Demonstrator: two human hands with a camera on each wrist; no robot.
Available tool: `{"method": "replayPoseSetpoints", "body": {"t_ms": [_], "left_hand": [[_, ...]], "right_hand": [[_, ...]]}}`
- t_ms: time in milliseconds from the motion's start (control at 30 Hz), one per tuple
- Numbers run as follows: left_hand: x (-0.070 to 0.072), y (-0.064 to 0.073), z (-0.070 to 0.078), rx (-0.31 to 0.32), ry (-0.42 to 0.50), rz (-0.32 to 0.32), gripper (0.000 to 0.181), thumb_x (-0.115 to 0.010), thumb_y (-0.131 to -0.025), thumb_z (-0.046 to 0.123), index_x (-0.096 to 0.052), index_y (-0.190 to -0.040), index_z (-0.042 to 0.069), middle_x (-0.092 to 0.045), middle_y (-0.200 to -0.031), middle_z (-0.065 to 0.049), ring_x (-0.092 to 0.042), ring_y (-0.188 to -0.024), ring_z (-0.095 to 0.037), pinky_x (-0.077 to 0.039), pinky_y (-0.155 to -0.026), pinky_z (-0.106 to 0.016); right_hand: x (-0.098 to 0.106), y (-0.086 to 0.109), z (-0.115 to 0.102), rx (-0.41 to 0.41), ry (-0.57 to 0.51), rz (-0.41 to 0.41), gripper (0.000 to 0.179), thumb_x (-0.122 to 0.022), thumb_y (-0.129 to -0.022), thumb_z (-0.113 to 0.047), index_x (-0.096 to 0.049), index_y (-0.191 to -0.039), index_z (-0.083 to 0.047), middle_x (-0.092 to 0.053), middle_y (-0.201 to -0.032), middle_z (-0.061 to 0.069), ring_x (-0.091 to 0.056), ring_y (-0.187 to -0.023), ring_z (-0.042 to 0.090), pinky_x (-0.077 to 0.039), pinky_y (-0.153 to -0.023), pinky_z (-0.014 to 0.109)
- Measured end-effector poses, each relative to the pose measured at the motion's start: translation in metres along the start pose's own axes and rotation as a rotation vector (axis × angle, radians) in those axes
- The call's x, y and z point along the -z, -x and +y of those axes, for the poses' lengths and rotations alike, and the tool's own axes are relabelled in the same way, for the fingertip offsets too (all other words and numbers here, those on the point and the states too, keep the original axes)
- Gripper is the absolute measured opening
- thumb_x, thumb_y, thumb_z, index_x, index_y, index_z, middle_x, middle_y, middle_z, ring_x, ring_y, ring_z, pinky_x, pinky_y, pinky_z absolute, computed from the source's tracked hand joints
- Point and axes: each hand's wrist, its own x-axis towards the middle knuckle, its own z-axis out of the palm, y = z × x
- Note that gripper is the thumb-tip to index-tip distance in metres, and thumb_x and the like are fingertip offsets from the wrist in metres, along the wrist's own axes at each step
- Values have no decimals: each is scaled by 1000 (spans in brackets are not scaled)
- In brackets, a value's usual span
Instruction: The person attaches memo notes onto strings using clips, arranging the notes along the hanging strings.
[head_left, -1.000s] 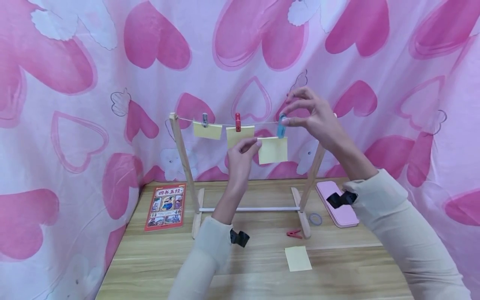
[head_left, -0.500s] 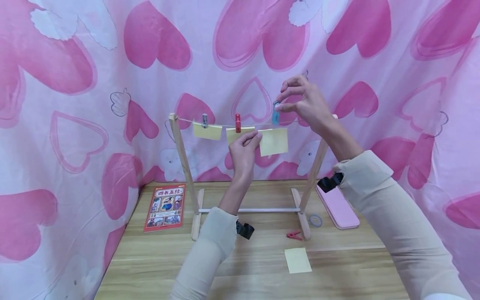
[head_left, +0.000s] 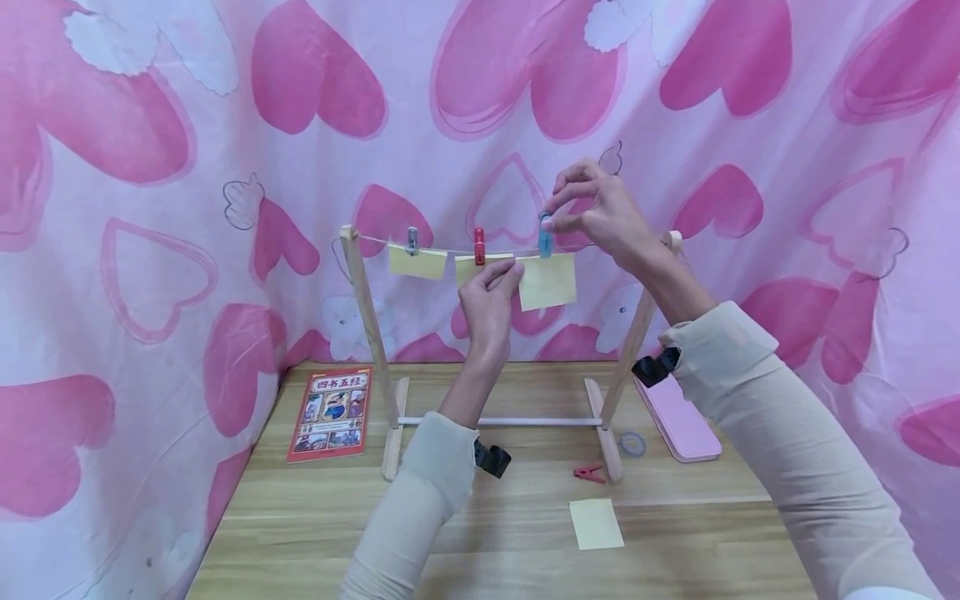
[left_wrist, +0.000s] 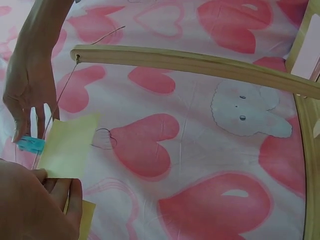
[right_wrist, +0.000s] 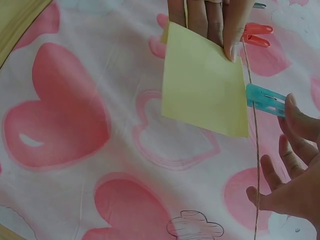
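I see the blue clip (head_left: 546,237) upright across the string (right_wrist: 256,150), lower tip at the yellow note's (head_left: 550,285) top edge, right hand (head_left: 606,215) nearer, pinching the clip's top, left hand (head_left: 489,308) pinching the note's left corner, bite unclear.

Yellow note (head_left: 549,285), slightly tilted; blue clip (head_left: 546,242) (upright) at its top edge.

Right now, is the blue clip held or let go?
Held: the right fingers pinch the blue clip; whether it grips the line, I cannot tell.
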Motion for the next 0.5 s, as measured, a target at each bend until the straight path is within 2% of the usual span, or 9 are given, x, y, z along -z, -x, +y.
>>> {"method": "replayPoseSetpoints", "body": {"t_ms": [267, 500], "left_hand": [[0, -1, 0, -16, 15, 15, 23, -78, -101, 2, -79, -121, -7, -80, -123, -23, -78, -121, -31, -65, -100, -35], [0, 0, -1, -6, 15, 12, 22, -78, -101, 3, -79, -121, -6, -81, -121, -23, -78, -120, -30, -66, -98, -34]], "right_hand": [[-5, 1, 2, 2, 21, -29, 21, -81, -93, 1, -79, -112, 11, -55, -129, 8, -42, -138, 28, -34, -124, 55], [-4, 5, 4, -35, 25, -54, 28, -81, -95, -3, -77, -118, 11, -53, -140, 13, -39, -144, 31, -36, -128, 61]]}}
